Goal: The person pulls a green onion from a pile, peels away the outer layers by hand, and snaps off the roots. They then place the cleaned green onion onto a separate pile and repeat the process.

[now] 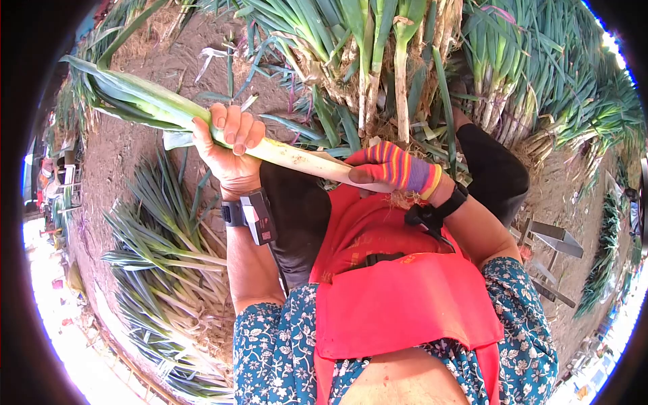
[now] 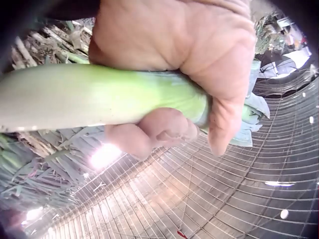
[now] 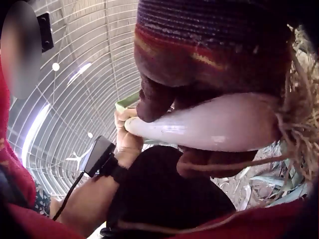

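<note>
Bare left hand (image 1: pixel 229 138) and orange-and-purple striped, gloved right hand (image 1: pixel 398 167) grip one long, green-topped white leek (image 1: pixel 290 156).
Its leaves (image 1: pixel 131 93) point to ten o'clock, roots (image 1: pixel 405 199) to four; opposing pulls from the hands could snap the pale shaft (image 1: pixel 307 162).

no readable text, labels, numbers, signs

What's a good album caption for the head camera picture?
A bare left hand and a striped-gloved right hand hold one long green-and-white leek near more green-leaved leeks.
</note>
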Tool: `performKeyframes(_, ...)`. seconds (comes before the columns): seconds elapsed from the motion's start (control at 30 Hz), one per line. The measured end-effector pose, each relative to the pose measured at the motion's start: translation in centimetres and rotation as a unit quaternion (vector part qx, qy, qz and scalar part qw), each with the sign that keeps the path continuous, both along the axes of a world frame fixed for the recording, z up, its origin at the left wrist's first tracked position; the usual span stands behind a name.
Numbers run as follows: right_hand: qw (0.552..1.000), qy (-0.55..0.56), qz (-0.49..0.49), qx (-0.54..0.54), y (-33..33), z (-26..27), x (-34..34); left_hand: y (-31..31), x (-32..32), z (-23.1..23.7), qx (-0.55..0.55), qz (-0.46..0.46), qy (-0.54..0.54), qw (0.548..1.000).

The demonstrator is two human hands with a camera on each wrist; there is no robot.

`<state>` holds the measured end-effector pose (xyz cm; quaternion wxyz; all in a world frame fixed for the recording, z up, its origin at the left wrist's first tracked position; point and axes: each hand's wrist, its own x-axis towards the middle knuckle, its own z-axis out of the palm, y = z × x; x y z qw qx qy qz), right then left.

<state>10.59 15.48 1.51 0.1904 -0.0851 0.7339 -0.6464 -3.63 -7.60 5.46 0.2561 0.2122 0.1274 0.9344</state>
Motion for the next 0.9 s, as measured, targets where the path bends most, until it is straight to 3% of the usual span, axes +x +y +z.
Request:
performKeyframes(0.07, 0.997, -0.062, -0.027, -0.047, 0.0, -1.1, -0.4, 0.2, -0.1, -0.1, -0.003, 0.000, 0.007, 1.000)
performKeyframes(0.1, 0.970, 0.236, -0.036, 0.037, -0.2, -2.5, -1.2, 0.3, 0.0, -0.1, -0.005, 0.001, 0.013, 1.000)
performKeyframes(0.13, 0.850, 0.512, -0.043, 0.118, 0.0, -3.7, -1.6, 0.4, 0.1, 0.0, -0.005, 0.000, 0.012, 1.000)
performKeyframes(0.17, 0.850, 0.512, -0.043, 0.118, 0.0, -3.2, -1.4, 0.6, 0.2, 0.2, -0.014, 0.002, 0.013, 1.000)
performKeyframes(0.2, 0.957, 0.279, -0.061, 0.046, -0.1, -2.2, -1.0, 0.6, 0.3, 0.3, -0.023, 0.004, 0.014, 1.000)
performKeyframes(0.23, 0.996, 0.026, -0.074, -0.030, -0.1, -1.4, -0.8, 0.7, 0.3, 0.2, -0.024, 0.004, 0.013, 1.000)
performKeyframes(0.27, 0.996, 0.025, -0.074, -0.030, -0.2, -0.9, -0.7, 0.7, 0.3, 0.2, -0.027, -0.003, 0.023, 0.999)
performKeyframes(0.33, 0.974, -0.160, -0.084, -0.138, -0.6, -0.3, -0.6, 0.8, 0.4, 0.1, -0.031, -0.011, 0.030, 0.999)
performKeyframes(0.37, 0.973, -0.161, -0.086, -0.139, -0.5, -0.6, -0.8, 1.0, 0.5, 0.1, -0.039, -0.013, 0.033, 0.999)
performKeyframes(0.4, 0.998, -0.005, -0.060, -0.016, -0.2, -1.0, -1.2, 1.2, 0.6, 0.2, -0.046, -0.016, 0.036, 0.998)
performKeyframes(0.43, 0.982, 0.149, -0.031, 0.107, 0.1, -1.5, -1.6, 1.3, 0.6, 0.2, -0.046, -0.017, 0.034, 0.998)
performKeyframes(0.53, 0.958, 0.182, -0.080, 0.206, 0.6, -4.1, -2.6, 1.6, 0.7, 0.2, -0.088, 0.002, 0.032, 0.996)
performKeyframes(0.57, 0.932, 0.160, -0.077, 0.318, 0.7, -4.5, -2.5, 1.5, 0.7, 0.1, -0.075, 0.002, 0.034, 0.997)
performKeyframes(0.6, 0.931, 0.160, -0.079, 0.319, 1.3, -4.8, -2.1, 1.4, 0.6, 0.0, -0.062, 0.002, 0.035, 0.997)
performKeyframes(0.67, 0.861, 0.086, -0.015, 0.500, 2.9, -4.9, -0.7, 1.2, 0.7, -0.1, -0.059, 0.011, 0.030, 0.998)
performKeyframes(0.7, 0.862, 0.083, -0.013, 0.500, 4.1, -6.7, 0.3, 1.0, 0.9, 0.1, -0.103, 0.036, 0.017, 0.994)
performKeyframes(0.77, 0.778, 0.218, -0.087, 0.582, 7.6, -11.4, 2.2, 0.8, 0.9, 0.1, -0.138, 0.055, 0.004, 0.989)
performKeyframes(0.83, 0.754, 0.049, -0.030, 0.654, 10.4, -11.4, 4.5, -0.2, 0.7, -0.1, -0.144, 0.065, -0.011, 0.987)
performKeyframes(0.9, 0.741, 0.020, -0.010, 0.671, 14.2, -12.8, 5.2, -0.7, 0.2, 0.1, -0.161, 0.087, -0.050, 0.982)
